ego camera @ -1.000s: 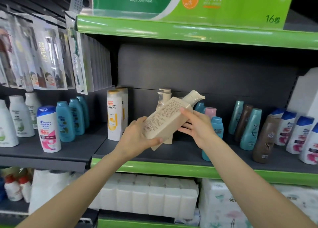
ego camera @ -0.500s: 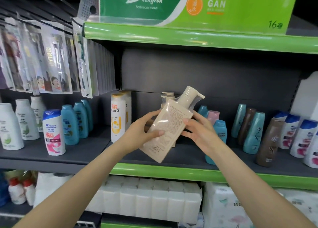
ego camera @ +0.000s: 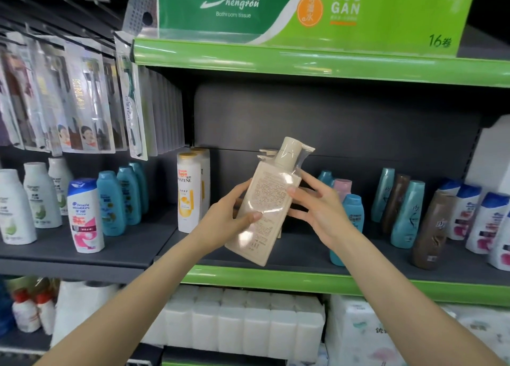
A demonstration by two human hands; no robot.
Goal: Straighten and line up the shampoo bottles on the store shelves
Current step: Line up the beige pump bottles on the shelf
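- Store shelving fills the view, dark grey boards with bright green edge strips [ego camera: 276, 278], shampoo standing in loose rows along the middle level.
- Both hands are up in front of that shelf, and between them is a tall cream-coloured plastic pump bottle [ego camera: 265, 203] wrapped in clear film, tilted with its pump head leaning up and to the right, its base just above the shelf board.
- Left hand [ego camera: 229, 219] wraps the lower body, thumb across the front and fingers curled behind: that looks like the carrying grip.
- Right hand [ego camera: 317, 208] is spread loosely, fingertips touching the bottle's right edge, seemingly steering it upright.
- Small print faces us, so my guess is the back label is outward and needs turning.
- Behind it stands a matching cream pump bottle [ego camera: 266, 154], mostly hidden, likely its row partner.
- Readable writing: "PANTENE" on the white bottle with the gold cap [ego camera: 188, 191], "head & shoulders" on the white bottle with the blue cap [ego camera: 84, 216], and "Shengrou Bathroom tissue", "ROU GAN" on the green tissue pack [ego camera: 303, 9] overhead.
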